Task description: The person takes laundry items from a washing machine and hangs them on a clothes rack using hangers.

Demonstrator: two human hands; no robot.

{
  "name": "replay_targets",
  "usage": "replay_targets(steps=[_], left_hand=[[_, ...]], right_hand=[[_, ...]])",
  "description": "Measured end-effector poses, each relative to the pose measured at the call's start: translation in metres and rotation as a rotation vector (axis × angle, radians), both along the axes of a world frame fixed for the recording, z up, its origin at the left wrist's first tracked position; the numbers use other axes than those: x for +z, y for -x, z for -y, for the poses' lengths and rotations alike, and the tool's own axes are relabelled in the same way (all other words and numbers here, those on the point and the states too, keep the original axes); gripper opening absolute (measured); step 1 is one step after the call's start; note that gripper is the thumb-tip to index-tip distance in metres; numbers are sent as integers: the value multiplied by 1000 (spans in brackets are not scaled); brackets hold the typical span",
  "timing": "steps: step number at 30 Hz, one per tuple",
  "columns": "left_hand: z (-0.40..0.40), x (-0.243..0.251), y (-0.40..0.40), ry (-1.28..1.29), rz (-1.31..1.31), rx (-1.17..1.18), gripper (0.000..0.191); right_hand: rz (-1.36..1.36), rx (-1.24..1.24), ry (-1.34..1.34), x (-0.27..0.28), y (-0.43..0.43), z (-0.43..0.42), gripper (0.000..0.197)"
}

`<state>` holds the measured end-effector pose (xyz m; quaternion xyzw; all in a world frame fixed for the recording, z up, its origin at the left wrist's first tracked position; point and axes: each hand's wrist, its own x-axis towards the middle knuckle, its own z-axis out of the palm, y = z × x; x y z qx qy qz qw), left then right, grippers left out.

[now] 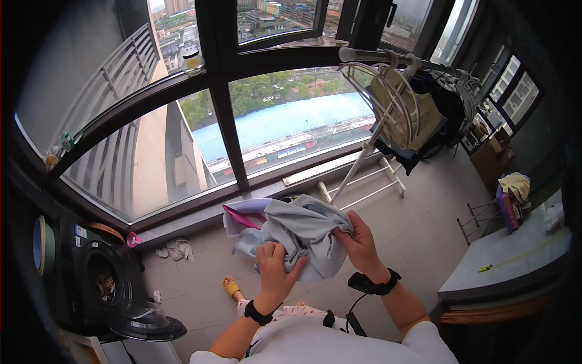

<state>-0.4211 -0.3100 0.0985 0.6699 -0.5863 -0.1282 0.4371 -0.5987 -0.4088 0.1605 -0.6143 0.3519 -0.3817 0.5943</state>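
Note:
Both hands hold a crumpled light grey cloth garment (304,227) in front of my body. My left hand (277,268) grips its lower left folds with bent fingers. At the upper right edge, my right hand (361,243) pinches the fabric between thumb and fingers. Behind the garment shows part of a white container (232,227) with a bright pink item (243,216) at it; the cloth hides most of both. To the left stands a black front-loading washing machine (72,273), its round door (150,325) swung open and laundry (105,282) inside the drum.
A white clothes rack (354,175) with hangers and hanging garments (418,113) stands at the right by the windows. Some grey cloths (179,249) lie on the tiled floor (191,291). At far right is a counter (495,273) with a yellow-green cord (523,257), near a folding stool (473,223).

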Motion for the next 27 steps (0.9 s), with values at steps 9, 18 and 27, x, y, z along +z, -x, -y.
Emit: replay_targets(steps=[9, 18, 27], left_hand=[[95, 67, 147, 23, -282, -625, 30], [193, 46, 321, -377, -259, -1126, 19], [285, 87, 479, -884, -1140, -1257, 16]], right_hand=[[-39, 109, -49, 48, 223, 17, 24], [-310, -136, -6, 106, 358, 53, 20], [-905, -598, 192, 86, 520, 98, 24]])
